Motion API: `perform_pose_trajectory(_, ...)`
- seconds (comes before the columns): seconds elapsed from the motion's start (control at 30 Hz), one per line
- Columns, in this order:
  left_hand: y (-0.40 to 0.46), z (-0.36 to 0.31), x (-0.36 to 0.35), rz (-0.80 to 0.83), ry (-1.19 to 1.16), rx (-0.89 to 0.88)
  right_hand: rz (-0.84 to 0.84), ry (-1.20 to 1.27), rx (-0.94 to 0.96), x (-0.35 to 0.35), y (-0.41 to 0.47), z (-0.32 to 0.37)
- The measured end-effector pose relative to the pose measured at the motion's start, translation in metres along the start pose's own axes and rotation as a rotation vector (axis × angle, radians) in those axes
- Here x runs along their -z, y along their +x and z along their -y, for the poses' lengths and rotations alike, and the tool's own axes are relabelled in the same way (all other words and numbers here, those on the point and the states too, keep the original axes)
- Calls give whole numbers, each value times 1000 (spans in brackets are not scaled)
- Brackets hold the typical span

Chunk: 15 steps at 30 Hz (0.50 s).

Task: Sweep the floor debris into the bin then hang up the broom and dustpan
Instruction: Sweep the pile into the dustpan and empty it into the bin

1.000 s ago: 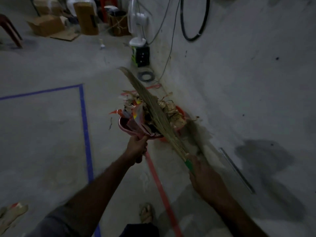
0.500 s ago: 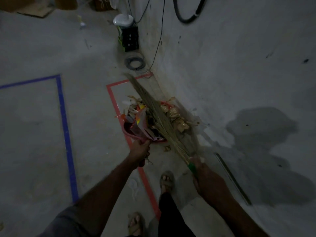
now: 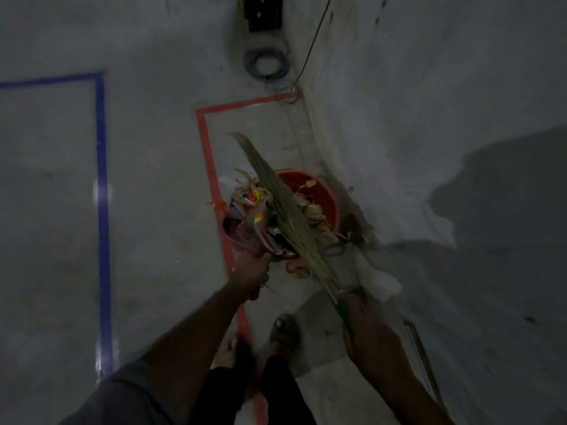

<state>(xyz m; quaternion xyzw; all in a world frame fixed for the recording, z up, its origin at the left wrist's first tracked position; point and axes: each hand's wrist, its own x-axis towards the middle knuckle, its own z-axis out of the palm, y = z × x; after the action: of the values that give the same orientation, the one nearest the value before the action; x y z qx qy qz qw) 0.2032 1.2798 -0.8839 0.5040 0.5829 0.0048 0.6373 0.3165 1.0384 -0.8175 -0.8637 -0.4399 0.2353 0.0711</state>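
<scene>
Left hand (image 3: 250,269) grips the dustpan (image 3: 245,234) handle, pan heaped over the bin (image 3: 319,194) rim by the wall. Right hand (image 3: 365,323) holds the broom (image 3: 285,210) at its green neck. Debris (image 3: 310,210) looks light and loose; bristles look soft, so I'd keep gripping the stiff neck.

The red bin (image 3: 319,194) stands by the wall, inside the red tape outline (image 3: 208,154); the left hand (image 3: 250,269) grips the debris-laden dustpan (image 3: 245,234) at the bin's near rim; the right hand (image 3: 363,323) grips the broom (image 3: 282,210), whose bristles lie across the debris (image 3: 310,210); a coiled cable (image 3: 267,62) lies beyond the bin.
</scene>
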Motion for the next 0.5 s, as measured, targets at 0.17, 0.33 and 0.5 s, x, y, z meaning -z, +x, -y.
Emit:
perform_pose_trajectory(0.17, 95, 13, -19, -24, 103, 78, 86, -11, 5, -56, 73, -33)
perform_pose_trajectory(0.33, 159, 17, -29, 41, 409, -9, 115, 8, -136, -95, 119, -42)
perform_pose_trajectory(0.5, 190, 12, -31, 61, 773, -79, -45, -126, -148, -105, 118, -42)
